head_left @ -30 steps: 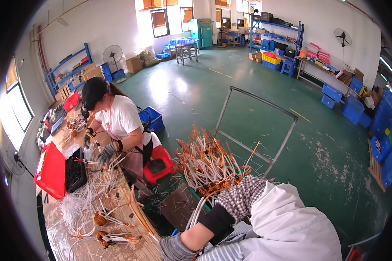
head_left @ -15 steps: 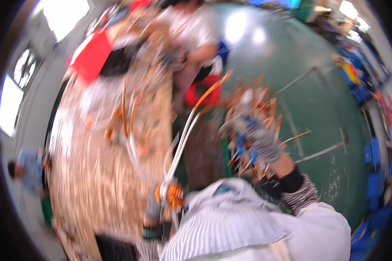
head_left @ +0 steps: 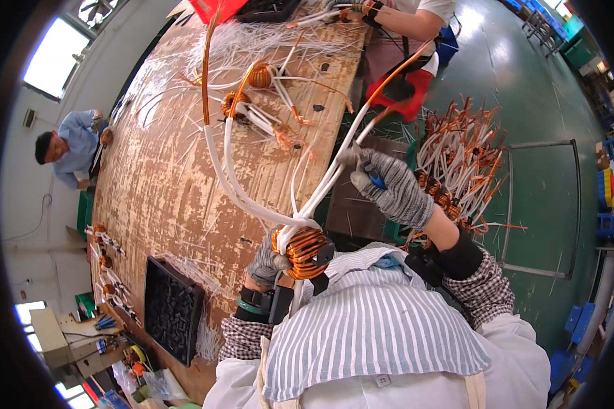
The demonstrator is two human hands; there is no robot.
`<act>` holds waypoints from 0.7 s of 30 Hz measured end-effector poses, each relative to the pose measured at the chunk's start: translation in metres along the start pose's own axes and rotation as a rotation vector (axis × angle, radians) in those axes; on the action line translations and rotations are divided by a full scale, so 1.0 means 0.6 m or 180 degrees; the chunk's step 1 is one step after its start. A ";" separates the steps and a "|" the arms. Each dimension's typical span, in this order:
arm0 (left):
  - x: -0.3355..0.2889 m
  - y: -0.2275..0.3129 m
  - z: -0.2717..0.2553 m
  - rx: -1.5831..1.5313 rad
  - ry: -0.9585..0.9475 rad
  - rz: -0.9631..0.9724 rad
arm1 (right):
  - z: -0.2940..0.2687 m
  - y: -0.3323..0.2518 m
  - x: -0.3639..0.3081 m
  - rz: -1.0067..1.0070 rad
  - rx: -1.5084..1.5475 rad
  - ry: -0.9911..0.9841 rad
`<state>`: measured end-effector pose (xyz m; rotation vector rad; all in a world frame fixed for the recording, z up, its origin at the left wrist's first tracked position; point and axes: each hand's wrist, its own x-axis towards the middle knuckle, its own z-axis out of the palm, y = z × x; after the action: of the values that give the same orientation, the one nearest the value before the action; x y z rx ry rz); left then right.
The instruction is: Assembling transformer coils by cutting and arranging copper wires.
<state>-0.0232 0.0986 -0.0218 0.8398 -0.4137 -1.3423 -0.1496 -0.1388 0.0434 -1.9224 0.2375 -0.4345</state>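
While the left hand [head_left: 266, 262] grips the coil [head_left: 305, 253], the right [head_left: 397, 191] sits apart.

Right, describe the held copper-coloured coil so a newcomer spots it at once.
From the big worn wooden table, follow its right edge down to the striped apron. There the gloved left hand holds the copper-coloured coil. Unlike the coils lying on the table, it is hand-held.

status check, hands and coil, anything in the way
Left hand holding copper coil. Right hand gripping blue-handled tool near white wires. Other coils lie apart on table.
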 end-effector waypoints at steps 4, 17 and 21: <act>-0.027 -0.006 -0.007 0.0241 0.0429 -0.0037 | 0.021 0.003 -0.039 0.0931 0.1371 -0.0524; -0.015 0.114 0.122 0.3826 0.0755 0.0808 | -0.032 -0.017 -0.125 -0.0010 -0.2190 -0.0904; -0.013 0.110 0.131 0.4464 0.0956 0.0932 | -0.009 -0.069 -0.106 0.0647 -0.2086 -0.1077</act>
<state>-0.0350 0.0831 0.0794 1.9812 -1.2216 -0.4724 -0.2116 -0.1043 0.0715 -2.5373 0.3797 0.1338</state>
